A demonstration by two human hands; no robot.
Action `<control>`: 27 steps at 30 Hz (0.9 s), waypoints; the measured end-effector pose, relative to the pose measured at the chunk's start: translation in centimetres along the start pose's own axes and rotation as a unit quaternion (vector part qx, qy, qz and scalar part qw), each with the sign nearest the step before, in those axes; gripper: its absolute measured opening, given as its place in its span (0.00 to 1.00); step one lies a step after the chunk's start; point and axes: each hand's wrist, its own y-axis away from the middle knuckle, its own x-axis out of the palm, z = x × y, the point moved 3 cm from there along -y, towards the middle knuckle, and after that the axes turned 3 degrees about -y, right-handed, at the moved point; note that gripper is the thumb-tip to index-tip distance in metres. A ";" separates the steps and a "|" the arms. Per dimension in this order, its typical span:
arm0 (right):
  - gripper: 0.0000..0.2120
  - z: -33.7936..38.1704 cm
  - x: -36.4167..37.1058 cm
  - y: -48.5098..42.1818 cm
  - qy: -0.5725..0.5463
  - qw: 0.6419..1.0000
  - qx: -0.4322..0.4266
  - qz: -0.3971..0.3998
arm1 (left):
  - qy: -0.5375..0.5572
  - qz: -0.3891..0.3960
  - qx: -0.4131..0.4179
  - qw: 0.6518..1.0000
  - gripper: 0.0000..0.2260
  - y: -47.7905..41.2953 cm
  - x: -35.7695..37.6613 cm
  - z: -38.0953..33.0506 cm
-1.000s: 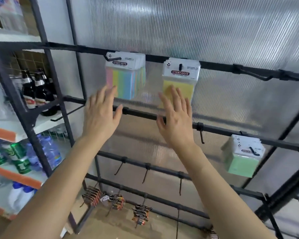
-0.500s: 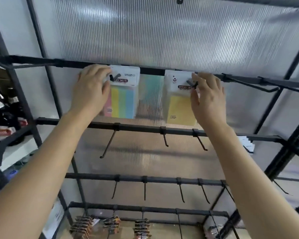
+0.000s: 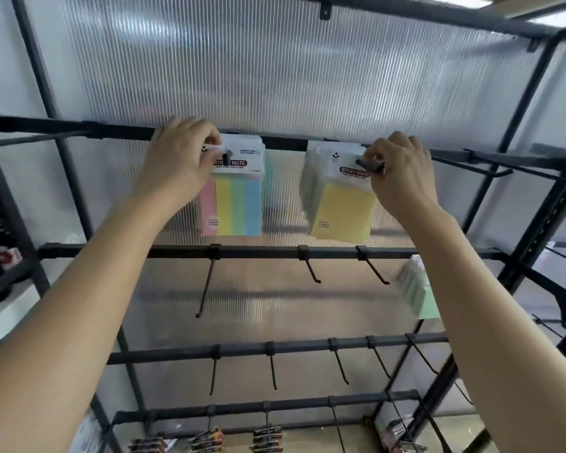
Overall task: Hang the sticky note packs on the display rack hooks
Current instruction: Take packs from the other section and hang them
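Yellow pack and striped pack both hang from the top rail. A second ago my hands were spread open below them; now both are raised to the card headers. My right hand pinches the yellow pack's header at the hook tip. My left hand pinches the header of the striped pack. My right forearm partly hides a green pack on the second rail. Bare black wire hooks jut from that rail. The back panel is ribbed translucent plastic.
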 end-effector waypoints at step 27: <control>0.06 1.2 -5.6 3.2 -0.062 0.994 0.029 -0.084 | 0.110 -0.096 0.037 0.989 0.05 3.8 -4.1 -2.7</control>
